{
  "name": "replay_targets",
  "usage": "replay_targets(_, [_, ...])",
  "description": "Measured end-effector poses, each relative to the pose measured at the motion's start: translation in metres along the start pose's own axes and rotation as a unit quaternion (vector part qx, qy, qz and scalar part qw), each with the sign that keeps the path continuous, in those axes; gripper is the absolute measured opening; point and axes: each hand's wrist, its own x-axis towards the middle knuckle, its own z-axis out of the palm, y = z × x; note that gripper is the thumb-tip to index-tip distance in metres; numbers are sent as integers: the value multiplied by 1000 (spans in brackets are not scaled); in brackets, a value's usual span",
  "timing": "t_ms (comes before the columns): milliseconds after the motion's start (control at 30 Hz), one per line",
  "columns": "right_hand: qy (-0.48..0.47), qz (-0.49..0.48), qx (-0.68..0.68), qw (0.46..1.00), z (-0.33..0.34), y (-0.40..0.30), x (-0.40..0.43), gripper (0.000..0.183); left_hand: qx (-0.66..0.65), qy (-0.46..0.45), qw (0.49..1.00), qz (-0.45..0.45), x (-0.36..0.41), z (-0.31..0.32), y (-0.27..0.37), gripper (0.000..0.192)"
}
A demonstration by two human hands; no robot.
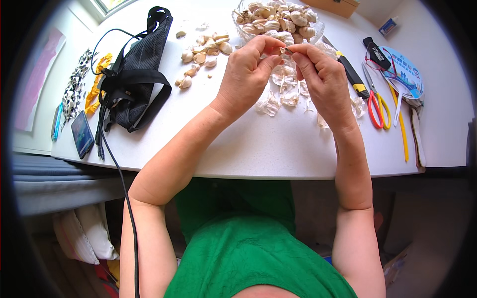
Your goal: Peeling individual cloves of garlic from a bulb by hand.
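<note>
My left hand [249,70] pinches a small garlic clove [283,50] between thumb and fingers. My right hand [322,74] meets it from the right, with a small dark blade-like piece [288,51] at its fingertips, against the clove. Just beyond my hands stands a clear bowl [319,31] heaped with garlic bulbs [272,25]. Papery garlic skins [269,104] are scattered on the white table [261,149] beneath and between my hands. Loose garlic cloves [199,57] lie in a group left of my left hand.
At the left lie a black mesh bag [143,70] with cables, a smartphone [82,134] and yellow cloth [95,87]. To the right are a black-yellow utility knife [350,70], scissors [375,108], glasses [372,61] and a round fan [406,72]. A wooden box [335,6] stands behind.
</note>
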Motion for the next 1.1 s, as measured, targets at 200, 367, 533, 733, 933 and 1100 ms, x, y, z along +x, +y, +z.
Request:
replay_targets(200, [7,37,28,999,4,4,-1,19,-131,-27,989,-58,1,0,1,19])
replay_targets(367, [-6,72,9,997,0,13,0,20,-247,52,960,-122,6,-7,-5,22])
replay_targets(533, [4,30,18,999,3,10,1,19,-186,21,979,-86,4,-5,1,17])
replay_targets(733, [12,-33,-17,999,1,3,2,19,-139,-13,987,-81,3,-5,1,17])
replay_targets(933, [21,-72,-88,993,0,6,2,19,-101,-14,992,-71,1,-2,3,22])
replay_targets(1100, [29,-79,-107,991,0,6,2,17,-79,-13,995,-63,0,-2,1,22])
